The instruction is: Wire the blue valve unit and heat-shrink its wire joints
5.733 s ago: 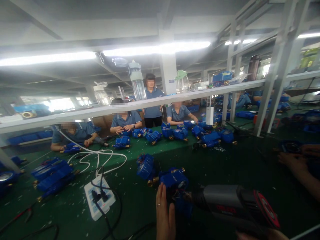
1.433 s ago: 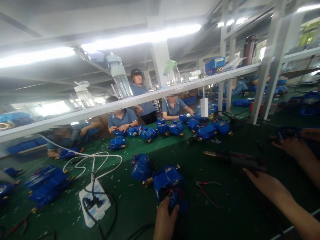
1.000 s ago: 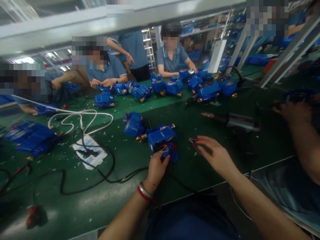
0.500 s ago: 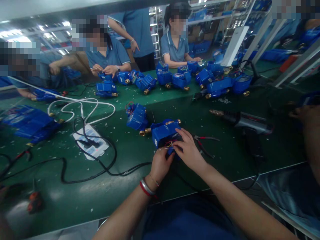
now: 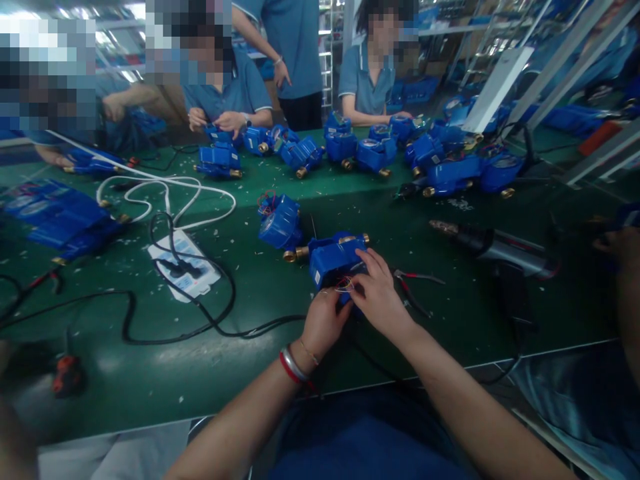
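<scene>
A blue water meter [image 5: 333, 259] with brass ends lies on the green table [image 5: 210, 373] in front of me, thin red and yellow wires [image 5: 344, 285] sticking out of its near side. My left hand [image 5: 324, 321], a red and silver bangle at its wrist, pinches those wires. My right hand [image 5: 379, 297] meets it from the right, fingertips closed on the same wires and resting against the meter. A second blue meter [image 5: 278, 225] lies just behind, to the left.
Red-handled pliers [image 5: 417, 285] and a grey heat gun [image 5: 495, 245] lie to my right. A white power strip [image 5: 184, 267] with black and white cables sits to the left. Several blue meters and seated co-workers [image 5: 227, 93] line the far side. Another person's arm [image 5: 625, 267] is at the right edge.
The heat gun has been set down on the table at the right. My view dropped to the table, and my right hand came over to join the left at the meter's wires.
</scene>
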The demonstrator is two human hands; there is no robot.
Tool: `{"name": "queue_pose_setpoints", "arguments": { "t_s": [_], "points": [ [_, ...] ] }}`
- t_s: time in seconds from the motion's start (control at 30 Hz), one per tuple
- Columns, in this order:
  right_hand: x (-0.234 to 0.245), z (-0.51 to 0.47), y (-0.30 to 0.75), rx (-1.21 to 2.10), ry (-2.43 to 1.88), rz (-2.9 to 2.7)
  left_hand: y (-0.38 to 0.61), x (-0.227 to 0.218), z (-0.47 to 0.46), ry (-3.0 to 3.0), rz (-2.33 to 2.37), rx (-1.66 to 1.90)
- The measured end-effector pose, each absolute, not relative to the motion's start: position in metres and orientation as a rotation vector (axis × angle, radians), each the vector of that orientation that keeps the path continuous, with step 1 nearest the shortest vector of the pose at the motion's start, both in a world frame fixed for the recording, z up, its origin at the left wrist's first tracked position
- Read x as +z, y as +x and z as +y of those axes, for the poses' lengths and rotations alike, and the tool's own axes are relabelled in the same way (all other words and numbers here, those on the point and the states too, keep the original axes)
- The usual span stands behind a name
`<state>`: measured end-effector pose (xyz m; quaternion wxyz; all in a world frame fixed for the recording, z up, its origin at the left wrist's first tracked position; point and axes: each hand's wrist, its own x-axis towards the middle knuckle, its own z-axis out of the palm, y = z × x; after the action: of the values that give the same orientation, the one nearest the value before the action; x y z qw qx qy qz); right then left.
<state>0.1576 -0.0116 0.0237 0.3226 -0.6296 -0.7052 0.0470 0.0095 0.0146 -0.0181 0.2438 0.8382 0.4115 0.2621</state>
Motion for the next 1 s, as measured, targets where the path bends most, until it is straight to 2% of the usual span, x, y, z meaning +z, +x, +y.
{"name": "queue_pose_setpoints", "arguments": {
  "t_s": [0.53,0.67,0.83,1.0],
  "points": [
    [0.018,-0.001,0.158,0.133,-1.611,-1.75,0.007,-0.015,0.016,2.247,1.06,0.653],
    [0.016,-0.019,0.164,0.201,-1.574,-1.632,0.007,-0.013,0.016,2.099,1.018,0.677],
    [-0.008,-0.037,0.158,0.345,-1.702,-1.358,0.009,-0.014,0.018,1.79,0.938,0.723],
    [-0.023,-0.038,0.15,0.445,-1.744,-1.395,0.016,-0.008,0.02,1.428,0.902,0.76]
  ]
}}
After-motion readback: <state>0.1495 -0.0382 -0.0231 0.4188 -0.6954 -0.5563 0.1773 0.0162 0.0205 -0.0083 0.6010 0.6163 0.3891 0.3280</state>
